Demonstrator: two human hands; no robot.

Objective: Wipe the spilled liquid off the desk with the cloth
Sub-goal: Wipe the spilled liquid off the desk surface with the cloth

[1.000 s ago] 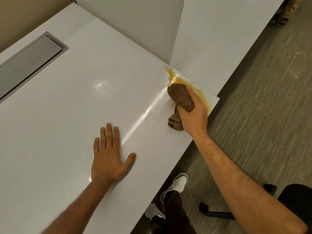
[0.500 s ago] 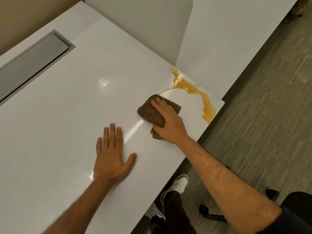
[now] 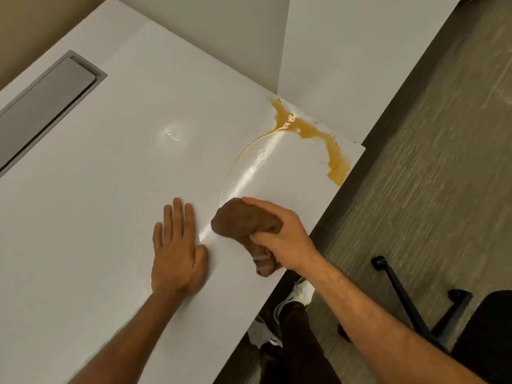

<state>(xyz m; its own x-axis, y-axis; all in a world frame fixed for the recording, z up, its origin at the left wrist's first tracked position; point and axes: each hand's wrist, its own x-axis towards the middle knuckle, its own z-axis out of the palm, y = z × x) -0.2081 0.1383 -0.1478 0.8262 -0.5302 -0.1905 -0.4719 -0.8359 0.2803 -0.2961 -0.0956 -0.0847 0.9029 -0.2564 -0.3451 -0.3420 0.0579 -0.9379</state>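
Observation:
An orange-brown spill (image 3: 313,131) lies on the white desk (image 3: 110,189) at its far right corner, running along the divider foot and down toward the front edge. A thin wet curved streak leads from it toward me. My right hand (image 3: 279,235) grips a bunched brown cloth (image 3: 243,221), pressed on the desk near the front edge, well short of the spill. My left hand (image 3: 177,250) rests flat on the desk, fingers spread, just left of the cloth and holding nothing.
A grey recessed cable hatch (image 3: 44,106) sits at the desk's far left. White divider panels (image 3: 346,51) rise behind the spill. Right of the desk is carpet, with a black chair base (image 3: 410,303) and my white shoes (image 3: 296,295) below the edge.
My right hand has dragged the cloth from the spill at the corner back toward me, bunching it up and leaving a wet arc. My left hand has stayed flat.

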